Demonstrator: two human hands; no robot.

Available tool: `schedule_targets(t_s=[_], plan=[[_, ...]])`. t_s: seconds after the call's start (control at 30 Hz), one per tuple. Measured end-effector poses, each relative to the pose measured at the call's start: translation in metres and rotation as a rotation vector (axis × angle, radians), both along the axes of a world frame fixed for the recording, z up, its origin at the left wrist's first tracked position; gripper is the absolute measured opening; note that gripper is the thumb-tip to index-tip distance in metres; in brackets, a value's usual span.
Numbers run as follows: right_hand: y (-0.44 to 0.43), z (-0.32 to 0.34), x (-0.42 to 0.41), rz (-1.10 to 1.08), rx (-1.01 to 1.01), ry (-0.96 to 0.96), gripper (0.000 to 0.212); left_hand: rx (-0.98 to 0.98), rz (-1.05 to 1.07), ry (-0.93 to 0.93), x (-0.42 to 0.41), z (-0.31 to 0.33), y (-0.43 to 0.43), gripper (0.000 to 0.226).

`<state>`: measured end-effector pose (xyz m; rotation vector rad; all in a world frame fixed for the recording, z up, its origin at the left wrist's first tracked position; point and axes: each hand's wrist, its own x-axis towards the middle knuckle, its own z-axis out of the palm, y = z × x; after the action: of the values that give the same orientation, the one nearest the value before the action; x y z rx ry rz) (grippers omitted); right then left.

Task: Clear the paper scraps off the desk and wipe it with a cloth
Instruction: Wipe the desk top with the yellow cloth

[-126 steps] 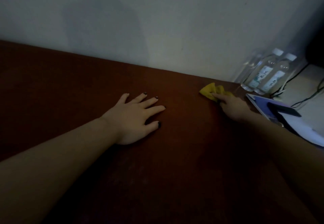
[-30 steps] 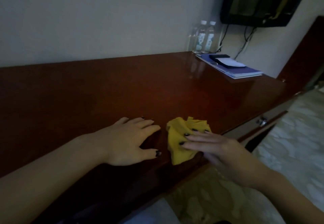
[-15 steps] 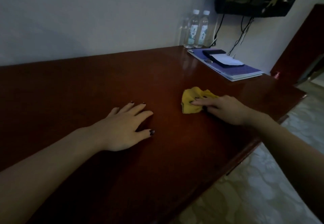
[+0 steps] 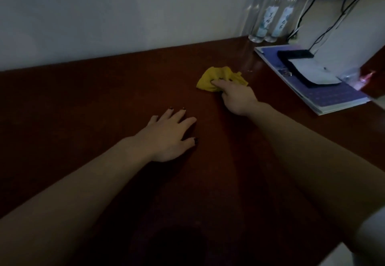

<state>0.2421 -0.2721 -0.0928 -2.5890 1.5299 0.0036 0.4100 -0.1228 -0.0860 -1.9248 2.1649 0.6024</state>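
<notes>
A crumpled yellow cloth [image 4: 216,77] lies on the dark red-brown wooden desk [image 4: 83,103], right of centre and toward the wall. My right hand [image 4: 237,96] presses down on the cloth's near edge, fingers curled into it. My left hand [image 4: 168,136] rests flat on the desk with its fingers spread, holding nothing, a hand's width nearer than the cloth and to its left. No paper scraps show on the desk surface.
Two clear water bottles [image 4: 277,9] stand against the wall at the back right. A purple folder [image 4: 318,86] lies at the right with a black-and-white pouch [image 4: 306,68] on it. Black cables [image 4: 325,22] hang down the wall above it.
My right hand has pushed the yellow cloth away from the desk's front edge toward the wall and the folder. My left hand stays flat in place. The view has tilted down.
</notes>
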Motion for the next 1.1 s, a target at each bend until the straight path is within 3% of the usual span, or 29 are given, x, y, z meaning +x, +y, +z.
schedule_targets(t_s=[0.3, 0.6, 0.73, 0.8, 0.9, 1.1], plan=[[0.101, -0.010, -0.074, 0.193, -0.057, -0.063, 0.049, -0.155, 0.137, -0.109, -0.025, -0.020, 0.031, 0.068], [0.218, -0.020, -0.226, 0.377, 0.017, -0.205, 0.051, -0.100, 0.102, -0.108, -0.082, -0.008, 0.059, 0.066], [0.208, -0.016, -0.260, 0.408, 0.124, -0.269, 0.041, -0.129, 0.061, -0.102, -0.096, -0.010, 0.050, 0.064], [0.187, -0.012, -0.260, 0.412, 0.148, -0.257, 0.049, -0.179, 0.063, -0.090, -0.097, -0.016, 0.043, 0.063], [0.144, -0.008, -0.241, 0.383, 0.126, -0.206, 0.061, -0.236, 0.102, -0.074, -0.094, -0.027, 0.034, 0.063], [0.061, -0.006, -0.172, 0.306, 0.011, -0.087, 0.049, -0.261, 0.128, -0.085, -0.094, -0.037, 0.026, 0.062]])
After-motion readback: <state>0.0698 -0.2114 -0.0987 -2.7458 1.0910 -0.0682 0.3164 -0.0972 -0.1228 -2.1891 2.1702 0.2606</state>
